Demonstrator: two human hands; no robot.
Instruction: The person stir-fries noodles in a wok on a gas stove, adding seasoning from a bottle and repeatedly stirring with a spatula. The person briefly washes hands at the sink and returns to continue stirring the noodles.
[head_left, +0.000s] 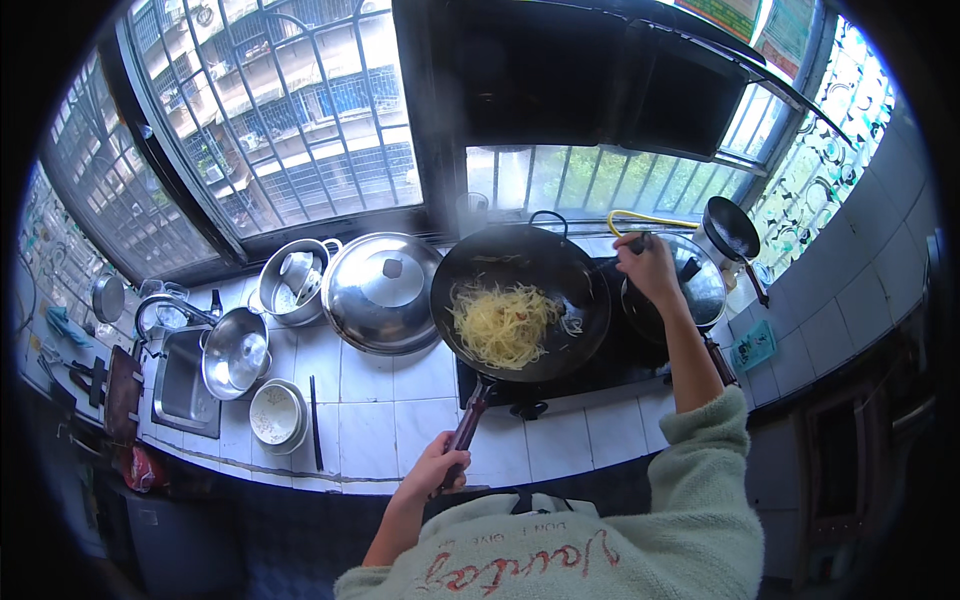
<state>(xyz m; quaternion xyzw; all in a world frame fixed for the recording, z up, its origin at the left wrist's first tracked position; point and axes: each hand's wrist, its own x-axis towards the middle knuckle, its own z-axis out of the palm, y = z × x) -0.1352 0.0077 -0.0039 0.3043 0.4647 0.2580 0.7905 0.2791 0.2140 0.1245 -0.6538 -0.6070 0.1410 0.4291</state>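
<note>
left hand [437,465]: closed around brown handle [468,425] on near side of wok
right hand [650,266]: gripping dark utensil [641,243] above right edge of wok; working end hard to make out against the black
wok [565,352]: black, on dark cooktop [630,368], loop handle [548,216] on far side
pale yellow strips [500,325]: heaped in left-middle of wok, a few red bits mixed in, loose strands to the right
right of wok: pan with glass lid [706,290], partly behind right forearm
left of wok: big steel lid [365,300], knob up on white tiled counter [368,425]
farther left: steel pot [269,290] with items inside; steel basin [216,352] beside sink [187,368]
near left: stacked bowls [275,412], dark chopsticks [316,424] just to their right
</note>
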